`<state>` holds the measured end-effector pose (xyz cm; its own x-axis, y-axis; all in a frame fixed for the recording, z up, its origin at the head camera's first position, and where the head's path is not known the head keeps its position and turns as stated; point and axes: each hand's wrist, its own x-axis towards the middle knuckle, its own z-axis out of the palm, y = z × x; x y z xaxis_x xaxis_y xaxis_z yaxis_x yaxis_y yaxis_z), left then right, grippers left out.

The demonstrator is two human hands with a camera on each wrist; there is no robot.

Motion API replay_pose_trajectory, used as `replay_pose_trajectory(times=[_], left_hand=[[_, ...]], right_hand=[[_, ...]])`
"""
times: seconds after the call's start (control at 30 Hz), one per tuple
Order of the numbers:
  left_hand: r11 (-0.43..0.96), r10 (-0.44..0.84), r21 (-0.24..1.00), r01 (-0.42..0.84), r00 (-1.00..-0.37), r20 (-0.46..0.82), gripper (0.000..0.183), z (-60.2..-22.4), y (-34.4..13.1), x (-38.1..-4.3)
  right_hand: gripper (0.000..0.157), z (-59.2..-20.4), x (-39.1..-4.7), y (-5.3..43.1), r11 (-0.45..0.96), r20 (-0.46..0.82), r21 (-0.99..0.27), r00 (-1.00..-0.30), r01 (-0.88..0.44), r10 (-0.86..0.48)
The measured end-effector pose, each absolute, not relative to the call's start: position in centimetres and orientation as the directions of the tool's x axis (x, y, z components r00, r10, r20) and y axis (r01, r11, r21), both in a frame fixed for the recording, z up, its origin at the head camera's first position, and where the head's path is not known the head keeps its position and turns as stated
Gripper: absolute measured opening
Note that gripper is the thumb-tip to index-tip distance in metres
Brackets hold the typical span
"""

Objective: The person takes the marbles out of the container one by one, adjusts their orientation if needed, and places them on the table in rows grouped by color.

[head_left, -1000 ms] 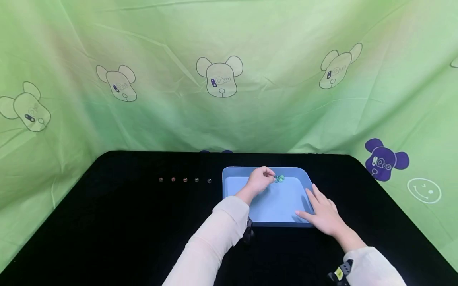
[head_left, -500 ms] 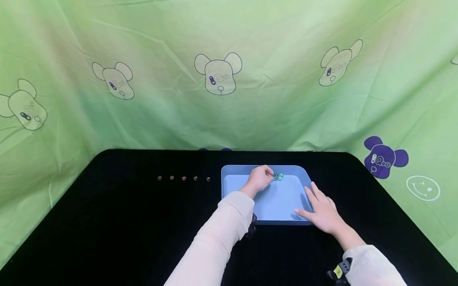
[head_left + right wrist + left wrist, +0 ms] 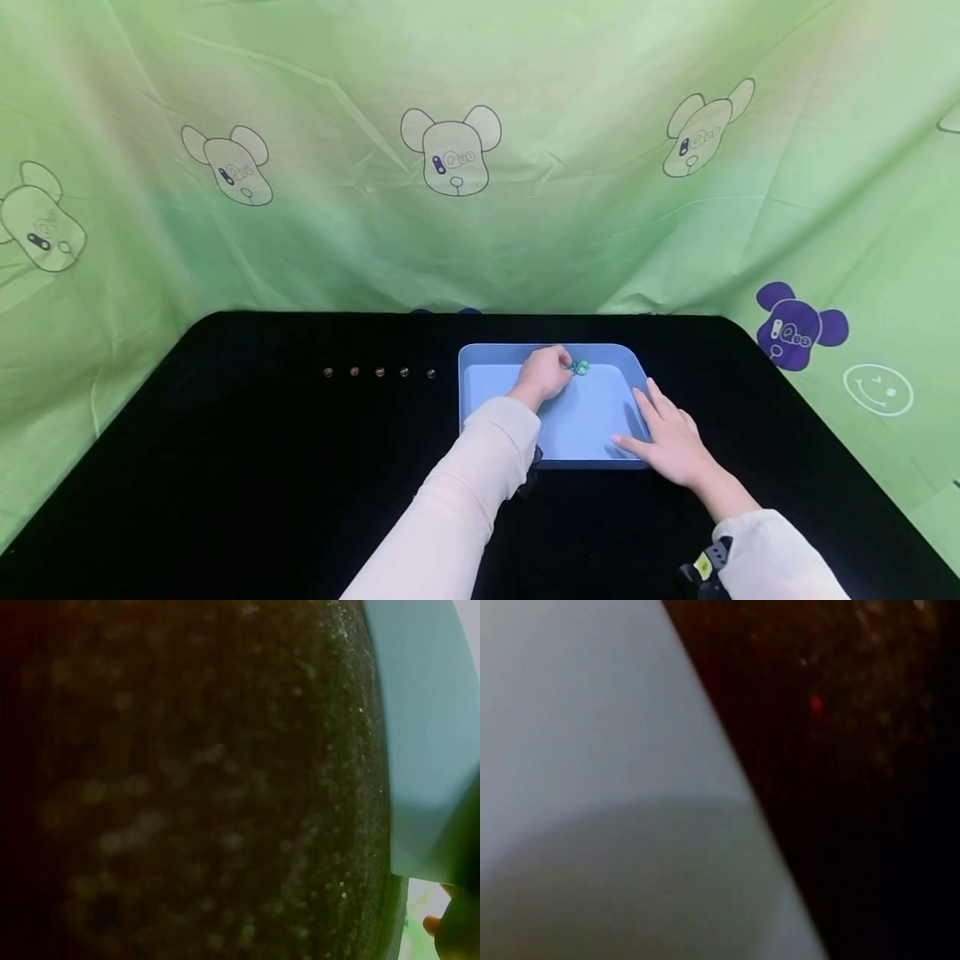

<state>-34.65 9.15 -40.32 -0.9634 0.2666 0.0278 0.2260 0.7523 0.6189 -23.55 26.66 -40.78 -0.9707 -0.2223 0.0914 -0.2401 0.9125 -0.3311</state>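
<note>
Inside the blue tray (image 3: 592, 421), my left hand (image 3: 545, 372) reaches toward the far side with fingers bent. Its fingertips are right at a small cluster of green glass marbles (image 3: 582, 367); I cannot tell whether they pinch one. The sleeve hides part of the tray's near left side. At the tray's right side, my right hand (image 3: 675, 442) lies with fingers extended along the wall and the thumb over the near right corner. In the right wrist view, a pale blue stretch of tray (image 3: 427, 750) shows. The left wrist view is blurred.
Left of the tray, a row of several small clear and reddish marbles (image 3: 380, 372) lies on the black tabletop (image 3: 247, 467). A green curtain (image 3: 337, 233) printed with bear heads hangs behind and at the sides.
The left forearm has shifted slightly right and forward, with the fingertips staying at the green marbles. The right hand keeps its place on the tray. The head view has shifted slightly.
</note>
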Motion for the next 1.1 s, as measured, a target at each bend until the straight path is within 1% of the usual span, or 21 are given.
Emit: replay_pose_trajectory(times=[0.13,0.33,0.63,1.1], left_hand=[[0.772,0.266,0.592,0.232,-0.963,0.030,0.013,-40.5,9.2,-34.8],[0.800,0.294,0.530,0.281,-0.954,0.063,0.015,-40.6,9.4,-34.8],[0.857,0.324,0.403,0.321,-0.944,0.063,0.021,-40.8,10.0,-34.7],[0.893,0.320,0.314,0.323,-0.945,0.062,0.020,-41.0,10.5,-34.7]], right_hand=[[0.084,-40.7,-23.5,26.6,0.913,0.090,-0.332,-0.972,-0.236,-0.219],[0.083,-40.6,-23.5,26.6,0.913,0.093,-0.327,-0.970,-0.245,-0.227],[0.084,-40.7,-23.5,26.7,0.915,0.081,-0.332,-0.973,-0.231,-0.216],[0.084,-40.6,-23.5,26.6,0.913,0.090,-0.334,-0.972,-0.236,-0.218]])
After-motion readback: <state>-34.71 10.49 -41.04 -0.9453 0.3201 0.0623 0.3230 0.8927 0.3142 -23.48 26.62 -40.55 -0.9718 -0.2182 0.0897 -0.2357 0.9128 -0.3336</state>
